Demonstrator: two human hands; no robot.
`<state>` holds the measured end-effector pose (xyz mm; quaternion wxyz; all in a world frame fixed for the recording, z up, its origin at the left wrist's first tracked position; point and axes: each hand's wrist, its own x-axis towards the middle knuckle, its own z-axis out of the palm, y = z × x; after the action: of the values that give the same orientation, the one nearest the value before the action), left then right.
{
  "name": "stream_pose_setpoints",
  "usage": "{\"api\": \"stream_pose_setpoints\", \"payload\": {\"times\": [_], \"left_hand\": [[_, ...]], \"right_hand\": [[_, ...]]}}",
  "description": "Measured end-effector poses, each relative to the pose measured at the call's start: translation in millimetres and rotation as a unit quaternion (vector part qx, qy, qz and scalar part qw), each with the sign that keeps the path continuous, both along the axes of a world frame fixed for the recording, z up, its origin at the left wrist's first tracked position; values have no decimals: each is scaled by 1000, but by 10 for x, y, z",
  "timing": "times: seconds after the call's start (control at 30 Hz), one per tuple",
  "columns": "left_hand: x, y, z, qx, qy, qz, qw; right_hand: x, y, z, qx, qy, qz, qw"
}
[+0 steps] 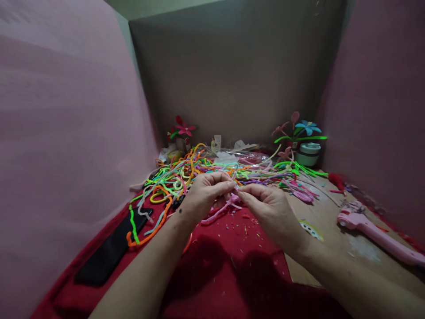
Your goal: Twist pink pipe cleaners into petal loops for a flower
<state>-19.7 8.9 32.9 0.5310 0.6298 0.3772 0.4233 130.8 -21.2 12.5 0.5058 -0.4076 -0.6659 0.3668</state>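
Note:
My left hand [210, 193] and my right hand [264, 204] meet over the middle of the red cloth, fingertips pinched close together. Between them is a pink pipe cleaner [232, 202], bent, with a tail hanging down to the left under my left hand. Both hands pinch this pink piece; the exact grip is partly hidden by the fingers. Right behind my hands spreads a tangled pile of pipe cleaners [192, 166] in orange, green, yellow, purple and blue.
A black phone [109, 248] lies at left. A pink glue gun [375, 230] rests on brown cardboard [305, 266] at right, near a white jar [308, 154]. Pipe-cleaner flowers [308, 127] stand along the back. Small scraps [247, 230] dot the red cloth [212, 288]. Pink walls [66, 110] enclose both sides.

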Motion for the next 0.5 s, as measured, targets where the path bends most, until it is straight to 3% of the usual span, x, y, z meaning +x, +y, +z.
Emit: {"api": "stream_pose_setpoints", "payload": {"times": [0.3, 0.37, 0.5], "left_hand": [[-23, 10, -20, 9, 53, -43, 998], [-7, -5, 32, 42, 83, -5, 996], [-162, -71, 138, 114, 126, 139, 976]], "right_hand": [[-4, 13, -93, -20, 74, 4, 997], [8, 15, -104, -25, 73, 3, 997], [25, 4, -166, -16, 43, -30, 998]]}}
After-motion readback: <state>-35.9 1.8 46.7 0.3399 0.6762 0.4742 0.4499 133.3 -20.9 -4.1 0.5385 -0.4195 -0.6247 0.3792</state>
